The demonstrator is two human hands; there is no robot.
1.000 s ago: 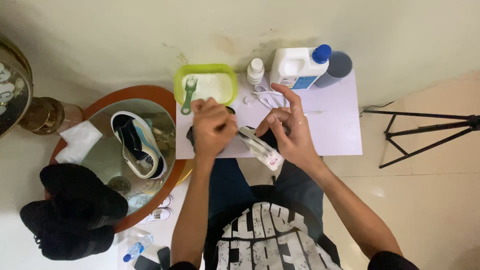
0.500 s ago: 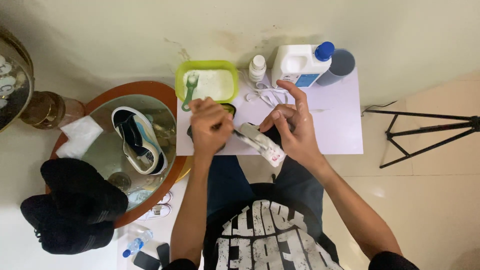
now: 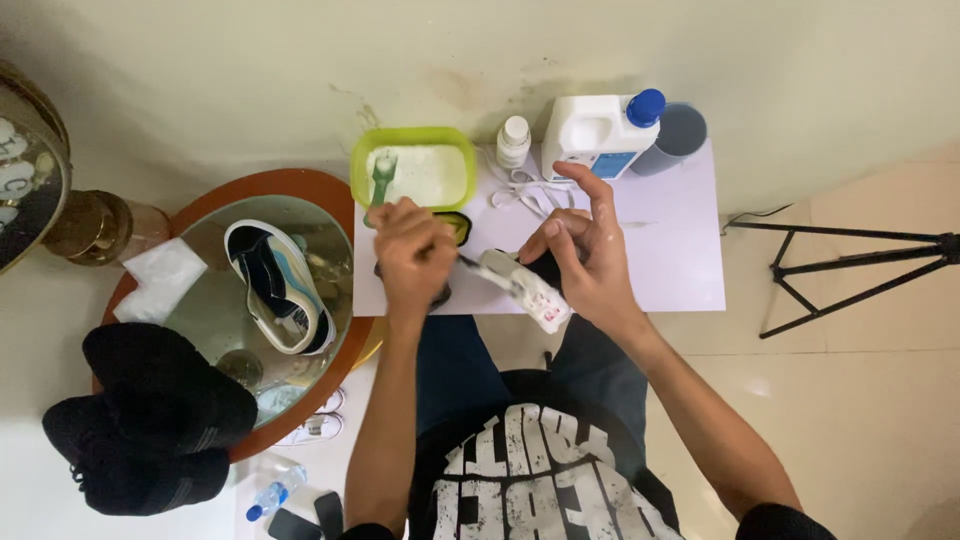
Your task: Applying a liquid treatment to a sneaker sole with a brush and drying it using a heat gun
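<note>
Head view, looking straight down. The left hand (image 3: 412, 245) is closed in a fist round a thin brush handle whose tip points at a white shoe insole with a printed heel patch (image 3: 523, 288). The right hand (image 3: 585, 252) pinches that insole at its upper end with thumb and middle fingers, the forefinger raised and straight. The insole lies tilted, held just above the white rectangular sheet (image 3: 660, 250) that covers the low table, between the two hands and close to the person's lap.

Step in hand, as judged: scrubbing the insole, brush against its near end. The next stroke would call for a firm pinch from the right hand, so that the thin sole does not flex away.

Count:
- one lime-green rectangular plastic tub (image 3: 412, 170) holding foamy white liquid and a green-handled brush
- one small white bottle (image 3: 513, 141)
- one white jug with a blue cap (image 3: 601, 134)
- one grey round container (image 3: 676, 136)
- one loose white lace (image 3: 521, 186)
- one white-and-navy sneaker (image 3: 277, 287), sole edge up, on the round mirrored tray (image 3: 205, 300)
- one folded white cloth (image 3: 160, 276) at the tray's rim
- one black tripod (image 3: 850, 270), well apart at the right
</note>
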